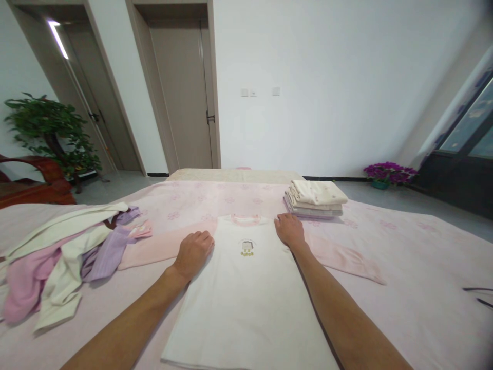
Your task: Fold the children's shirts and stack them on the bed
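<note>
White shirt (250,303) lies flat, not yet folded, between the hands. Left hand (195,249) and right hand (289,229) rest curled at its shoulders; I cannot tell if they pinch cloth. Folded clothes (318,193) sit just past the right hand; a messy heap (73,262) waits left of the left hand.

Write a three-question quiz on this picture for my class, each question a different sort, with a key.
1. True or false: the folded stack lies on the person's right.
2. Multiple choice: what colour are the sleeves of the white shirt? A green; B pink; C black.
3. Short answer: which is nearer the loose clothes, the left hand or the right hand?

Key: 1 true; 2 B; 3 the left hand.
</note>
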`<state>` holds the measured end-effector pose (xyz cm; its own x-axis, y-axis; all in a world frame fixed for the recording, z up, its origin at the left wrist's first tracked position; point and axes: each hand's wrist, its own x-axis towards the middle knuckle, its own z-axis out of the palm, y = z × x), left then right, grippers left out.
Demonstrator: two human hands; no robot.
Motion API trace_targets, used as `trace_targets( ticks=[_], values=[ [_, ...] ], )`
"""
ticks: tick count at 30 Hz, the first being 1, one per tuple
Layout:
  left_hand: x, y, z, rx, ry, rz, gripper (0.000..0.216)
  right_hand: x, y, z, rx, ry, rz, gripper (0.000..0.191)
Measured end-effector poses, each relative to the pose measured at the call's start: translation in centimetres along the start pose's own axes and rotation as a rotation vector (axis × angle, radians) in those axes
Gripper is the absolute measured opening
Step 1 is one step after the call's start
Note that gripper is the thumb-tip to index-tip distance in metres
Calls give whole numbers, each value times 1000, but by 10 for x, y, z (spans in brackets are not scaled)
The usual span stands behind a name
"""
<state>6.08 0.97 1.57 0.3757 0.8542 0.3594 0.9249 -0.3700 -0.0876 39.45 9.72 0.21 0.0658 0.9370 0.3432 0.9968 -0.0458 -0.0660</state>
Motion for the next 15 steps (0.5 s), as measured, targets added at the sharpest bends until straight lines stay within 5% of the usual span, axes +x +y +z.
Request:
trace_targets(
  ticks=[10,15],
  values=[
    [-10,-10,0,-313,128,-222,18,0,0,0,-9,-14,7,39],
    [-10,-11,3,-337,148,-102,18,1,1,2,-2,10,-6,37]
  ],
)
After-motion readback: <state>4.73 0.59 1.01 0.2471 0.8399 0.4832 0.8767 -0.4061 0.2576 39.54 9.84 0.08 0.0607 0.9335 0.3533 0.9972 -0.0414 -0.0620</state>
